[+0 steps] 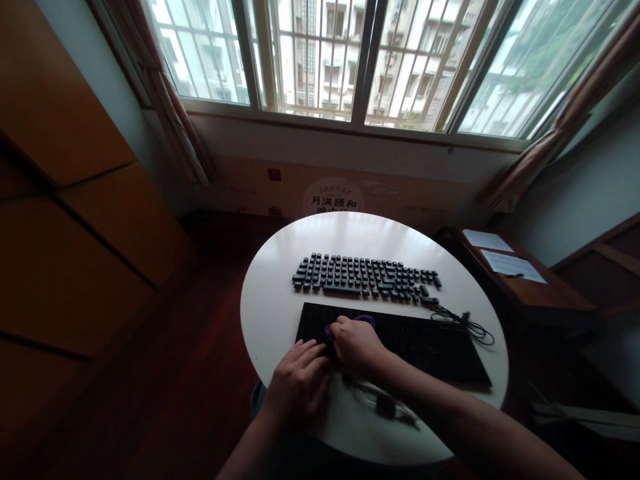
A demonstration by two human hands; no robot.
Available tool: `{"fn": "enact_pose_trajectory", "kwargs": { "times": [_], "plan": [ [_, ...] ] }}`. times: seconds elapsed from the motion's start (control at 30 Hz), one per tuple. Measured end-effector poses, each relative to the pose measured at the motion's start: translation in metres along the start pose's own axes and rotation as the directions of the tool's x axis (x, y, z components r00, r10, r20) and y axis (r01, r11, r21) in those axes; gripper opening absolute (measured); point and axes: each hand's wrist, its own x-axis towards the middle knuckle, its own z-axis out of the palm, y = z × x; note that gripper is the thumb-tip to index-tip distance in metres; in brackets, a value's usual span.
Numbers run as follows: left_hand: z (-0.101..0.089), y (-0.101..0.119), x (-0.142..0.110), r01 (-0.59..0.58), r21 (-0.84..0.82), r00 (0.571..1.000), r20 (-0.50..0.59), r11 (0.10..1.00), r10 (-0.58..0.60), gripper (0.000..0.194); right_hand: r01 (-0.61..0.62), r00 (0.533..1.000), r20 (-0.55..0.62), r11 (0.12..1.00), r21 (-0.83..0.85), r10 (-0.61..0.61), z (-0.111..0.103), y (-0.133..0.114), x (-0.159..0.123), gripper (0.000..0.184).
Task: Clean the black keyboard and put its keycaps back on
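Note:
A black keyboard base [430, 350], its keycaps off, lies on the round white table [340, 230]. My right hand [357, 343] is closed on a purple cloth [367, 321] and presses it against the left part of the base; much of the cloth is hidden under the fingers. Beside it, my left hand [298, 377] rests on the near left edge of the base with its fingers stretched out, holding nothing. Beyond the base, the loose black keycaps [345, 275] are laid out in rows like a keyboard.
A coiled black cable [470, 323] lies at the right end of the base. Near the table's front edge are thin items with a small dark block [385, 406], too blurred to name. Papers [515, 265] lie on a brown desk [563, 293] at the right.

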Motion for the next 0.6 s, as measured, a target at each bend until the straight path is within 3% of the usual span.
{"fn": "enact_pose_trajectory", "kwargs": {
  "times": [0.33,0.5,0.6],
  "plan": [
    [0.001,0.000,0.000,-0.002,-0.020,1.000,-0.009,1.000,0.001,0.020,0.194,0.981,-0.033,0.978,0.082,-0.192,0.006,-0.048,0.048,0.017],
    [0.002,0.002,-0.003,-0.008,-0.008,0.997,-0.081,1.000,0.008,0.023,0.246,0.969,-0.053,0.960,0.133,-0.241,0.004,-0.039,0.041,0.023],
    [0.000,0.002,-0.007,-0.051,-0.026,0.978,-0.205,0.998,0.044,0.022,0.282,0.959,-0.057,0.946,0.162,-0.276,0.002,-0.030,0.028,0.027]
  ]
}}
